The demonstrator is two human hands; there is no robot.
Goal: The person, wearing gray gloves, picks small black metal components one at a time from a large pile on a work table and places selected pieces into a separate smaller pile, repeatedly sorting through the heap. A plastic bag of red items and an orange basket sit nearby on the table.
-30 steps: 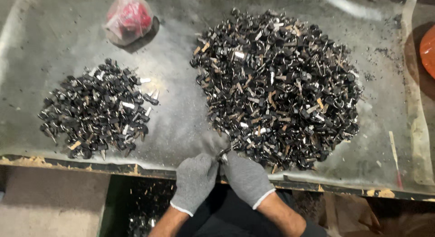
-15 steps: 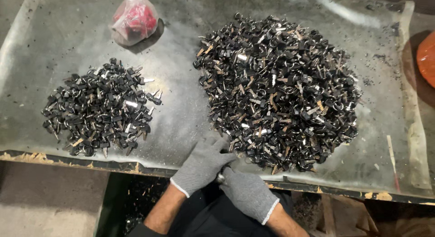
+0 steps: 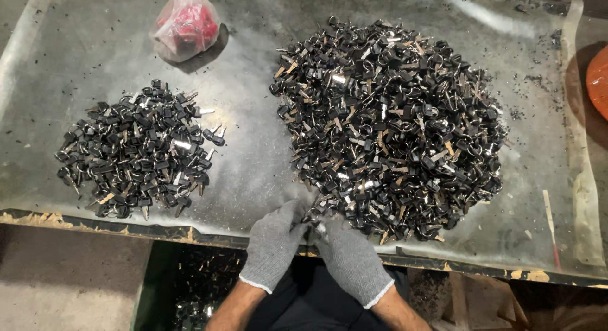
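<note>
Hands close together at the near worktop edge: left hand and right hand, both in grey knit gloves, fingertips meeting over a small dark key piece pulled from the near rim of the big pile; exact grip hidden by the gloves. Small pile of black-headed keys well apart on the left, perhaps a quarter the size of the big one. Judging by that, sorting early on, bulk left. Clear bag of red bits at far left; orange object at right edge; thin stick near right.
</note>
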